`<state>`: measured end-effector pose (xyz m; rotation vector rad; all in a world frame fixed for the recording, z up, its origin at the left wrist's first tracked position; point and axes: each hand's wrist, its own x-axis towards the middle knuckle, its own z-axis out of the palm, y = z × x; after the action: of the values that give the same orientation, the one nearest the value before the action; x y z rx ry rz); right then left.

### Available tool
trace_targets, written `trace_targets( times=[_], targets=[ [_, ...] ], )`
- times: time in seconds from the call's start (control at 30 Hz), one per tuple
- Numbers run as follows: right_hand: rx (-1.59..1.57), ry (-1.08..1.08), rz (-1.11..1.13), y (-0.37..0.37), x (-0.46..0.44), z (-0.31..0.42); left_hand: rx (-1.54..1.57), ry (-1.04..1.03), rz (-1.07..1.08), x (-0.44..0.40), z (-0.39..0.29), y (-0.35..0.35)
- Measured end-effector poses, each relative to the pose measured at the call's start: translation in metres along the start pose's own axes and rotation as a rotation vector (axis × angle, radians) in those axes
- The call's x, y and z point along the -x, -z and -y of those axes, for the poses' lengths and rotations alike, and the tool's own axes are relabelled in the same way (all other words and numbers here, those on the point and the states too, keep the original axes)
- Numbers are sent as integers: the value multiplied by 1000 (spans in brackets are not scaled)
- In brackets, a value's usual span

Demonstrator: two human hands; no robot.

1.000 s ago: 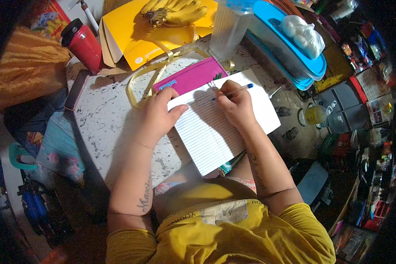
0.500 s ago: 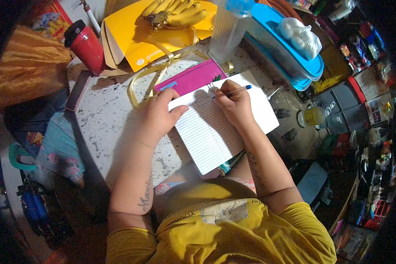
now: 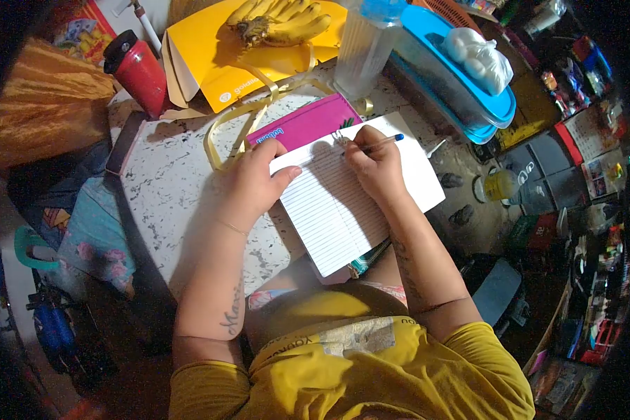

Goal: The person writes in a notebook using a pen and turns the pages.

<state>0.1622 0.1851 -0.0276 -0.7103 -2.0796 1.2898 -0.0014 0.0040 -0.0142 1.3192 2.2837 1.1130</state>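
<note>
A lined notebook (image 3: 329, 227) lies open and slanted, partly over the table's near edge and my lap. My left hand (image 3: 255, 178) grips its upper left side, thumb on the page and fingers at the edge. In my right hand (image 3: 378, 164) is a pen (image 3: 388, 141) with a blue end, pinched near its tip over the upper part of the pages. The tip itself is hard to make out, and a shadow covers the lines there. Just beyond the notebook sits a flat pink item (image 3: 304, 122) with blue lettering, its lower part hidden by the pages.
Bananas (image 3: 297, 29) rest on a yellow box (image 3: 196, 52) at the back of the speckled table (image 3: 161, 182). Gold ribbon (image 3: 213, 140) trails in front. A red tumbler (image 3: 140, 77) stands left; a clear pitcher (image 3: 360, 63) and blue-lidded container (image 3: 423, 35) bearing a plastic bag (image 3: 479, 63) stand right.
My right hand and the pen have shifted very slightly to the right over the page. My left hand keeps its hold on the notebook.
</note>
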Motion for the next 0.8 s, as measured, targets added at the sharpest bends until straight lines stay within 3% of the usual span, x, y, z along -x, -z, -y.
trace_targets(
  times=[0.27, 0.37, 0.43, 0.47, 0.53, 0.57, 0.8],
  targets=[
    [-32, 18, 5, 0, 0, -2, 12, 2, -9, 0, -3, 1],
    [-310, -89, -67, 3, -1, -8, 21, -1, -8, 0, 1, -1],
    [-839, -235, -260, 12, 1, 2, 28, -17, -21, 0, 2, -3],
    [-837, -231, -257, 14, -2, 2, 32, -34, -34, 0, 2, -3],
    [-1190, -274, -474, 17, -9, -1, 30, 0, -19, 0, -1, -2],
    [-1247, -252, -336, 26, -10, -18, 26, 35, 2, 0, -3, 0],
    [-1556, -347, -285, 35, -8, -17, 30, 10, -7, 0, 0, 0]
  ],
)
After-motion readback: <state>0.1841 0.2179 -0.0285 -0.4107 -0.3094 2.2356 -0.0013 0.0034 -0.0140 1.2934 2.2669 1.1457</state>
